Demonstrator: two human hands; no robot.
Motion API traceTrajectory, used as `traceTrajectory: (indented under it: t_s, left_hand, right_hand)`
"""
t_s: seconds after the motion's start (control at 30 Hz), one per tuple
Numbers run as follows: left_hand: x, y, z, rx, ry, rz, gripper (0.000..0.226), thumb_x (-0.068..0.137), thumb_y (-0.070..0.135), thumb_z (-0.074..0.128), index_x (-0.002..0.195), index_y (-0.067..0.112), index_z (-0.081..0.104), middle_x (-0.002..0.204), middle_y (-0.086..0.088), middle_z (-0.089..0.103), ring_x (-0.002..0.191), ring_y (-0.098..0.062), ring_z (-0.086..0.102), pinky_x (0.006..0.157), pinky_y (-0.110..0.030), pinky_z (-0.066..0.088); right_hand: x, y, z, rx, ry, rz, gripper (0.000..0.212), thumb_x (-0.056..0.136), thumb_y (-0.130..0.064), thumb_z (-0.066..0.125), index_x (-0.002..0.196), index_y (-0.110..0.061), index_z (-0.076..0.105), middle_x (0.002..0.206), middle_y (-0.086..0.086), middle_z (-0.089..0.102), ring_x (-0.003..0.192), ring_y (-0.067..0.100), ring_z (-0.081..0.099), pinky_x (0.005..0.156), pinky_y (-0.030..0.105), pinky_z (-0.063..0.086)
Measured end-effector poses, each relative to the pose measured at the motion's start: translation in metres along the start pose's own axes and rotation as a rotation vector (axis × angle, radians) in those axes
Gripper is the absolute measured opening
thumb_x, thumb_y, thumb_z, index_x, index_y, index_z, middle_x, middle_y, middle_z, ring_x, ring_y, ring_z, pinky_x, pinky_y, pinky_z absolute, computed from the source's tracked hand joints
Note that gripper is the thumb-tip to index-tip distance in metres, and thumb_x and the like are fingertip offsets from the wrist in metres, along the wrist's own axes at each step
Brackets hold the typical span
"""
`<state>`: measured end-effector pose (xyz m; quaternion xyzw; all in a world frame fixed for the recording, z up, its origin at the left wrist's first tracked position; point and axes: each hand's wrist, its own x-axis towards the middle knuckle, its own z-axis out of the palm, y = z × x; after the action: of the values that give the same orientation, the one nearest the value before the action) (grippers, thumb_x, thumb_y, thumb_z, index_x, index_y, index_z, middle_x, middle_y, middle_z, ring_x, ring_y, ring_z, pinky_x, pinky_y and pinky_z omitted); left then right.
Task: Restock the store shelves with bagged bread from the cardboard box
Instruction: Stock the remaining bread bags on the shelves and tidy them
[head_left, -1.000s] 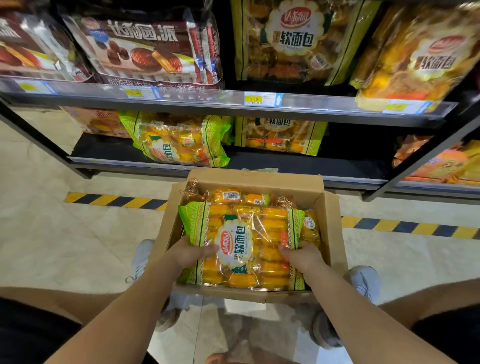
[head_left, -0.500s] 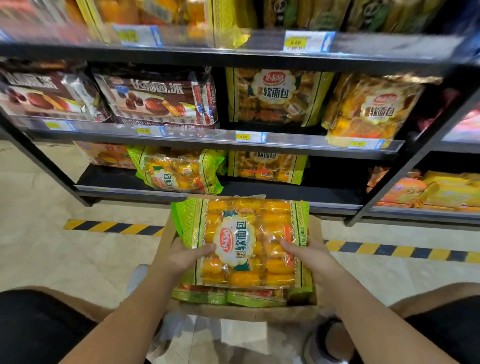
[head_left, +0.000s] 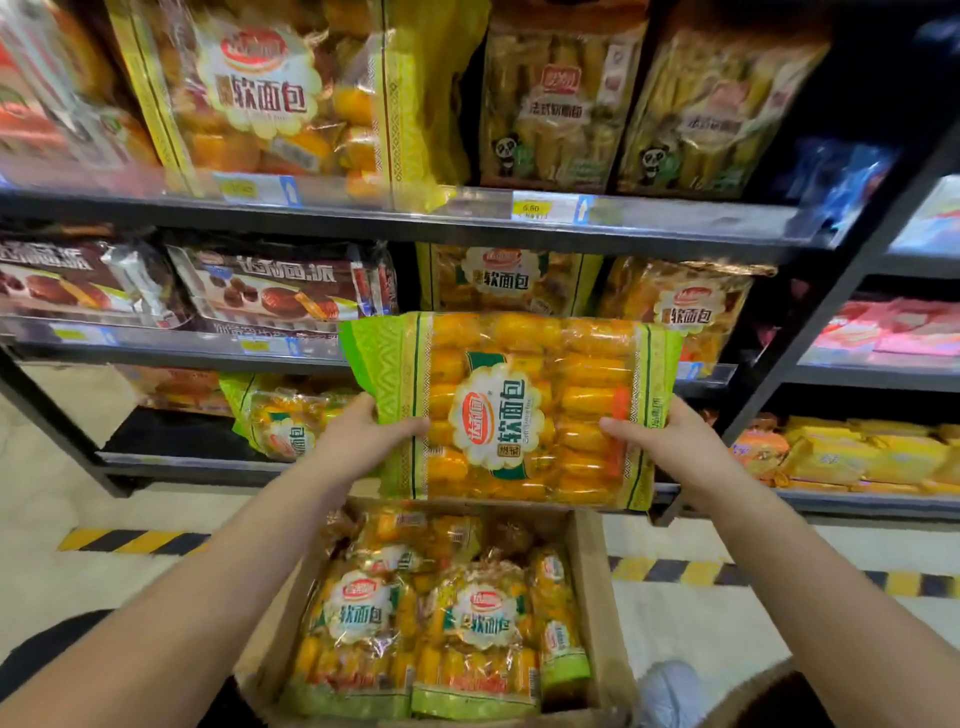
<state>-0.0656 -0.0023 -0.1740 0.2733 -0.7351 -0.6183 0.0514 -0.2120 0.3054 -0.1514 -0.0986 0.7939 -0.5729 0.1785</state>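
Holding it up at centre frame, both hands have the clear plastic bag of orange-yellow bread rolls (head_left: 511, 410), green-printed at each end, above the brown cardboard box (head_left: 592, 577) at the bottom of the frame and in front of the black metal store shelves (head_left: 156, 351). The left hand (head_left: 363, 436) grips the bag's left edge, thumb across the front and fingers out of sight behind. The right hand (head_left: 670, 441) pinches the right edge the same way.

Below, more sealed bags of the same bread (head_left: 415, 623) lie packed in the box. Over at lower left, a matching green-ended bag (head_left: 280, 421) leans on the bottom shelf.

Now, this looks a light load, but a soft one: small rolls that would squash under a hard squeeze, inside slick, crinkly film that could slide through the fingers. The best hold, I'd say, is just this one, at the two short ends where the film lies flat. A palm flat underneath would do too, but never a clamp across the middle.
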Motion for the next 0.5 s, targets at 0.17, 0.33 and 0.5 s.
traceTrajectory:
  t_s: [0.17,0.33,0.5]
  left_hand:
    - [0.033,0.029,-0.003,0.053,0.088,0.084,0.062,0.072,0.048,0.088,0.121,0.024,0.060,0.110,0.007,0.073,0.102,-0.015,0.070,0.087,-0.039,0.057]
    - [0.068,0.029,0.006,0.045,0.205,0.182,0.043,0.079,0.030,0.088,0.112,0.016,0.064,0.103,0.003,0.073,0.099,-0.018,0.069,0.080,-0.033,0.054]
    - [0.110,0.037,0.012,-0.026,0.344,0.241,0.046,0.073,0.025,0.088,0.113,0.010,0.070,0.103,-0.001,0.077,0.097,-0.021,0.073,0.081,-0.034,0.057]
  right_hand:
    - [0.031,-0.022,-0.010,-0.062,0.067,-0.085,0.049,0.085,-0.035,0.081,0.129,-0.031,0.059,0.109,-0.016,0.067,0.096,0.001,0.061,0.073,0.024,0.048]
    - [0.061,-0.020,-0.006,-0.065,0.199,-0.185,0.038,0.085,-0.022,0.082,0.117,-0.026,0.061,0.101,-0.019,0.067,0.093,-0.004,0.059,0.071,0.019,0.043]
    - [0.096,-0.019,0.006,0.003,0.345,-0.238,0.035,0.080,-0.024,0.085,0.112,-0.019,0.070,0.103,-0.008,0.074,0.096,0.008,0.068,0.071,0.019,0.046]
